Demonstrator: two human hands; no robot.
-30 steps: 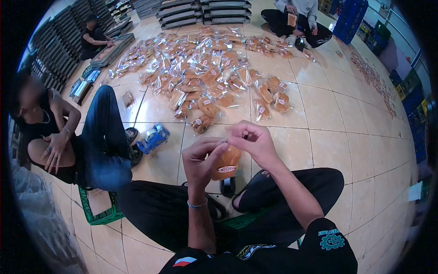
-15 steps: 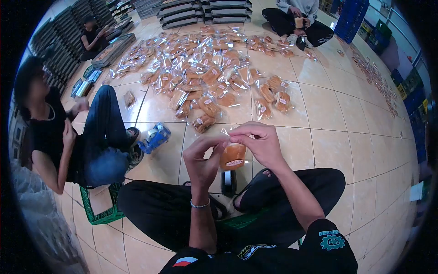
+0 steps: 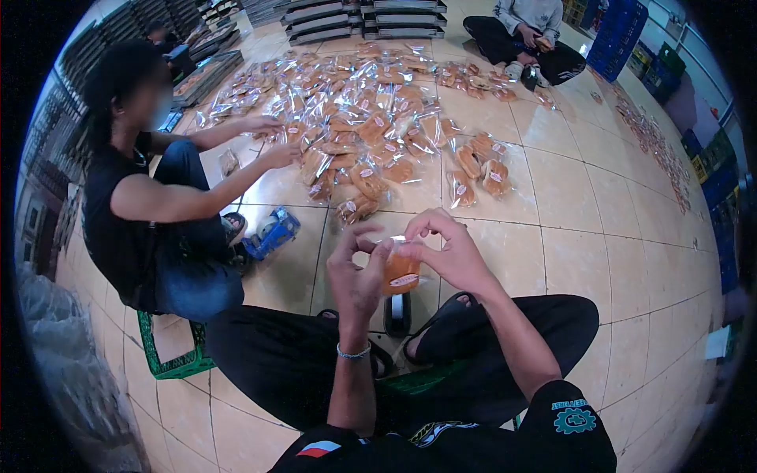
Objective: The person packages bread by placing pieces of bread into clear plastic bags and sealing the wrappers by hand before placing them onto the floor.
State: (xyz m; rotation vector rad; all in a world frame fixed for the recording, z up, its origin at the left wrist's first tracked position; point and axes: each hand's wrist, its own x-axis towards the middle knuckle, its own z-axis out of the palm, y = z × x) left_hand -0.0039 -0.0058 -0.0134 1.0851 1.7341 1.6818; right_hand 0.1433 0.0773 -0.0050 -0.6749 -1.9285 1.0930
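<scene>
Between my two hands hangs a bread bun in a clear plastic bag (image 3: pixel 401 276), with a small printed label on its lower front. My left hand (image 3: pixel 357 268) pinches the top left of the bag between thumb and fingers. On the other upper corner, my right hand (image 3: pixel 443 246) is closed with thumb and forefinger on the plastic. Just below the bun, a black tape dispenser (image 3: pixel 397 314) stands on the floor between my feet. Ahead of my hands lies a wide pile of bagged buns (image 3: pixel 347 130), with several more bagged buns (image 3: pixel 479 167) at its right.
At my left a person (image 3: pixel 150 189) sits on a green crate (image 3: pixel 162 366), near a blue tape dispenser (image 3: pixel 272 232). Another person (image 3: pixel 528 39) sits at the back right. Stacked trays (image 3: pixel 402 20) and blue crates (image 3: pixel 619 35) stand behind. Plastic sheeting (image 3: pixel 63 386) lies at the left edge.
The person at my left has leaned forward and now reaches both hands to the pile. My hands stay on the bag, with the left fingers lifted slightly and the bun turned a little.
</scene>
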